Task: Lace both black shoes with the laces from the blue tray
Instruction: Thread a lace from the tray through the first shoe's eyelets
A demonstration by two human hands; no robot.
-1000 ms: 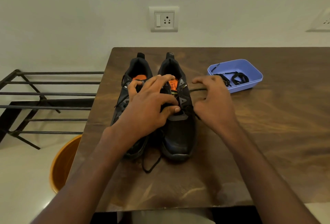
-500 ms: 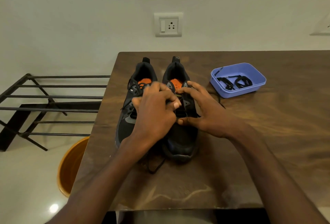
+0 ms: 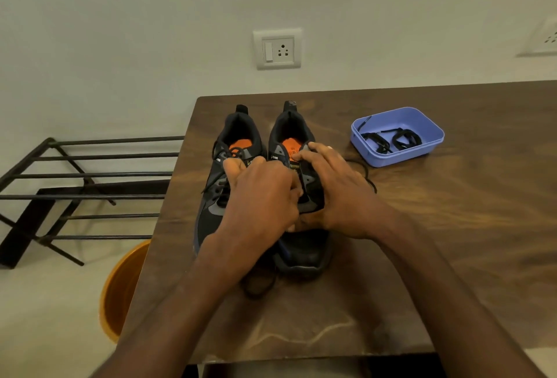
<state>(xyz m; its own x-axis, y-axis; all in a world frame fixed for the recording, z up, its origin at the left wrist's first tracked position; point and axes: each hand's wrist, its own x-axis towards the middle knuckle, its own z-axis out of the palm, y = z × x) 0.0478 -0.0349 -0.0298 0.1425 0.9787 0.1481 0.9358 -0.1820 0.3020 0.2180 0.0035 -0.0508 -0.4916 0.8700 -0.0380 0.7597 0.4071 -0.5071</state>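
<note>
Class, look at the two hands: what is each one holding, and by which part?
Right hand grips the right shoe by its eyelet flap beside the tongue. Left hand is curled at the same shoe's lacing; what it pinches cannot be told.

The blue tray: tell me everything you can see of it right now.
The blue tray is a shallow rectangular tub with rounded corners and a thin rim, plastic by the look of it, periwinkle blue. It sits flat on the wooden table, to the right of the two black shoes and apart from both hands. Inside lie black laces in two loose coils, with one end resting up against the far left corner of the rim. Nothing else touches the tray.
</note>
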